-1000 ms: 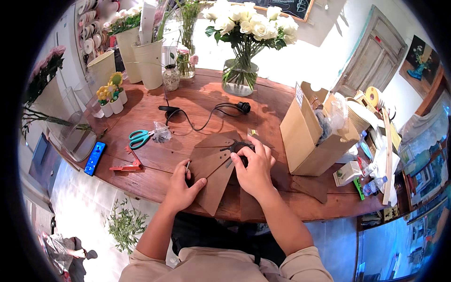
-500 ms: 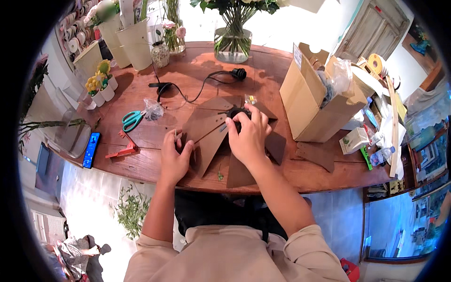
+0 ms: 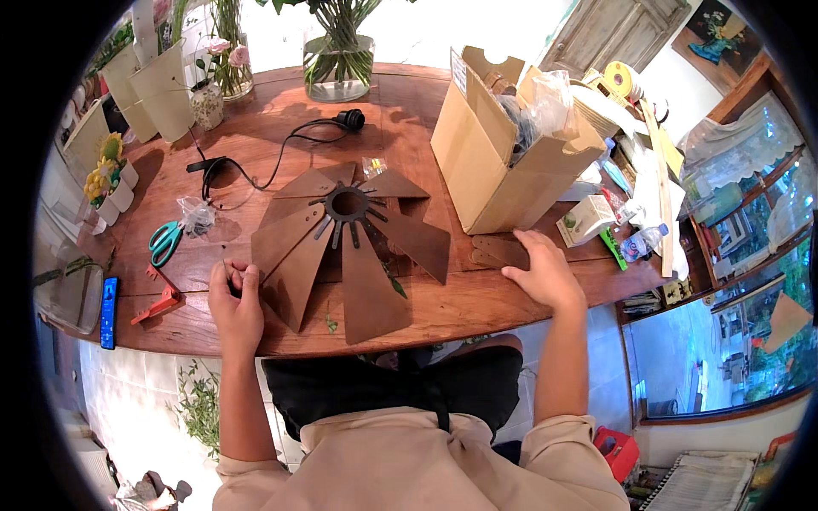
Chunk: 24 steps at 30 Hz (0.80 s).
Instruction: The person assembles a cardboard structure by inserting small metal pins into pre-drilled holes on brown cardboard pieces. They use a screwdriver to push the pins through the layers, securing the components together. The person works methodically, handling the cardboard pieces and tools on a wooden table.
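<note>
A fan-like assembly of brown flat blades (image 3: 375,294) lies on the wooden table in front of me. Its blades spread from a dark slotted ring (image 3: 348,203) with a round hole. My left hand (image 3: 233,300) is by the left blades, fingers curled in a pinch; what they hold is too small and shaded to name. At the right, my right hand (image 3: 547,274) is over a loose brown blade (image 3: 496,252) with small holes. Its thumb and fingers are apart, fingertips at the blade, whose right part the hand hides.
Behind the loose blade stands an open cardboard box (image 3: 503,162). Teal scissors (image 3: 165,244), a red tool (image 3: 158,304) and a phone (image 3: 109,313) lie left. A black cable (image 3: 277,162) and a glass vase (image 3: 338,72) are farther back. A plastic bottle (image 3: 643,244) lies right.
My right hand has left the dark ring and moved right to the loose blade. My left hand has drawn slightly away from the blades, still pinched. The view has shifted to the right.
</note>
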### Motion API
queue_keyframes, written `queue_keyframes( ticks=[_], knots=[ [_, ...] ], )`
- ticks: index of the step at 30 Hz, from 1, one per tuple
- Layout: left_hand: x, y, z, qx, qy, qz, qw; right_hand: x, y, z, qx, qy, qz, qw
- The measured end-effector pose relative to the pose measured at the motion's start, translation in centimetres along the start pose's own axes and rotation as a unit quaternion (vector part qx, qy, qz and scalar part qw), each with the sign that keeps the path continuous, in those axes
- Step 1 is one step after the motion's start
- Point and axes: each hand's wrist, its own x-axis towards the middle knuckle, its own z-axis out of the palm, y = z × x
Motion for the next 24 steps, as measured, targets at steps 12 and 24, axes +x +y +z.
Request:
queue_keyframes(
  ticks=[12,24],
  knots=[
    [-0.4,1.0,-0.1,-0.019,0.023,0.033,0.999,2.1,2.8,-1.5,0.11,-0.117,-0.031,0.986],
    [-0.9,2.2,-0.2,-0.015,0.014,0.175,0.984,2.5,3.3,-2.0,0.118,-0.103,-0.046,0.987]
  ],
)
